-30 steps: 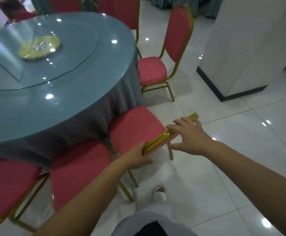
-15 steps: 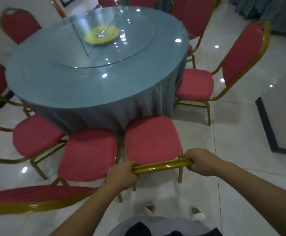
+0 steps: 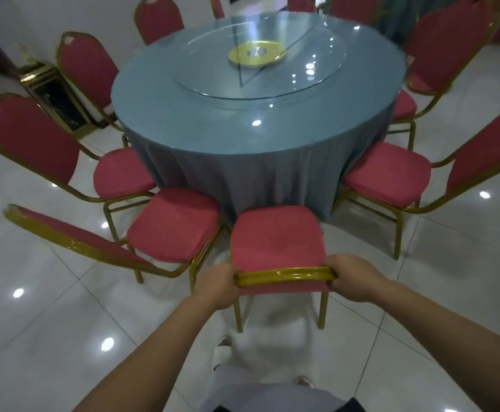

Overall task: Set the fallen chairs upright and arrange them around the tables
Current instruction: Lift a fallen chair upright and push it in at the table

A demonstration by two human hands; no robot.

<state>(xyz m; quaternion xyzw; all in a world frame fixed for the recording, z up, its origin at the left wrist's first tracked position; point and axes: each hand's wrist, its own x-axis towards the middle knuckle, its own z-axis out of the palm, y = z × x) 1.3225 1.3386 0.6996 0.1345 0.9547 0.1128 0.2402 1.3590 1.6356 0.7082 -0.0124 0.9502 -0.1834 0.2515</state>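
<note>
Here both hands, left (image 3: 216,288) and right (image 3: 352,279), clasp the upright chair's (image 3: 275,240) glossy gold backrest rail, red padded seat facing the round table (image 3: 213,120).

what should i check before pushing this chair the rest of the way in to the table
1. Left hand gripping the chair's gold top rail: ok.
2. Right hand gripping the other end: ok.
3. Held chair upright, seat facing the round table: ok.
4. Gap to the chair on the left: not ok, the seats almost touch.
5. Gap to the chair on the right: ok.
6. All four legs flat on the floor: cannot tell, front legs hidden.
</note>
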